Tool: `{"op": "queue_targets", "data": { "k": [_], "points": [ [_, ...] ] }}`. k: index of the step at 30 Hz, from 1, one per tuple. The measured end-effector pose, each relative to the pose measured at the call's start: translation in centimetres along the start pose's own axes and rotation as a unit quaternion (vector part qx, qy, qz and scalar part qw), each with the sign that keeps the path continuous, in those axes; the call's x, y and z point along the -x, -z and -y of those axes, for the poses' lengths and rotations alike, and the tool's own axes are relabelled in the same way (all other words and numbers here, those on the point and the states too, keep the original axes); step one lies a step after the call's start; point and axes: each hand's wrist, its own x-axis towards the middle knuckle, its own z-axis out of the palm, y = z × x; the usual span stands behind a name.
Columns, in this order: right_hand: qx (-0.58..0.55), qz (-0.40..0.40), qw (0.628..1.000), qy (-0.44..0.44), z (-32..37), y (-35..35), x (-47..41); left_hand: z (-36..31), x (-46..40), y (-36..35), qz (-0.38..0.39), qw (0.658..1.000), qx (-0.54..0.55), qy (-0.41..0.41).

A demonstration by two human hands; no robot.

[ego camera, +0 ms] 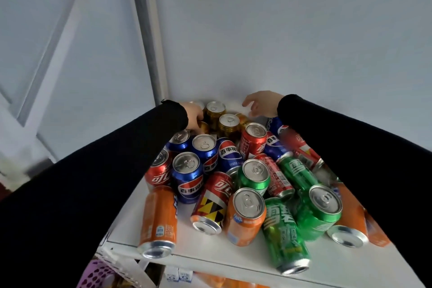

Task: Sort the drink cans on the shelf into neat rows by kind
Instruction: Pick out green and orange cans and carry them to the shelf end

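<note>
The left hand (194, 116) has its grip on a gold can (203, 127) at the back of the shelf (233, 256). The right hand (261, 104) is open wide, just right of the upright gold cans (229, 125)

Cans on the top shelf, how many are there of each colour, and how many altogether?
Blue metal drink cans: 6
Red metal drink cans: 5
Green metal drink cans: 4
Orange metal drink cans: at least 3; the right sleeve may hide another
Gold metal drink cans: at least 4; the left hand covers some
Total: at least 22
</note>
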Motion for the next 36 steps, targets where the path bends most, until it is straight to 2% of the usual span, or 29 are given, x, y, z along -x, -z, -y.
{"op": "queue_targets", "data": {
  "k": [9,14,20,24,29,32,36],
  "points": [
    [0.055,0.136,0.989,0.021,0.2,-1.2,-3.9,0.5,-0.9,-0.6,0.034,0.999,0.026,0.002],
    [0.022,0.158,0.987,0.015,-0.4,-1.7,-4.8,0.5,-0.9,-0.6,0.037,0.998,0.058,0.003],
    [0.063,0.072,0.994,0.046,-0.2,-1.6,-3.9,0.4,0.0,-0.5,-0.026,0.997,0.068,-0.025],
    [0.087,-0.015,0.994,0.063,-0.4,-2.2,-3.1,0.2,1.0,-0.7,-0.115,0.991,0.035,-0.049],
    [0.048,-0.108,0.992,0.043,-0.9,-2.5,-2.0,0.7,0.9,-1.9,-0.211,0.976,0.039,-0.047],
    [0.072,-0.111,0.991,0.022,-1.4,-3.0,-1.4,0.5,1.0,-2.1,-0.216,0.975,0.045,-0.035],
    [0.049,-0.117,0.992,0.009,-1.4,-3.2,-0.9,0.5,1.1,-2.0,-0.196,0.978,0.064,-0.008]
  ]
}}
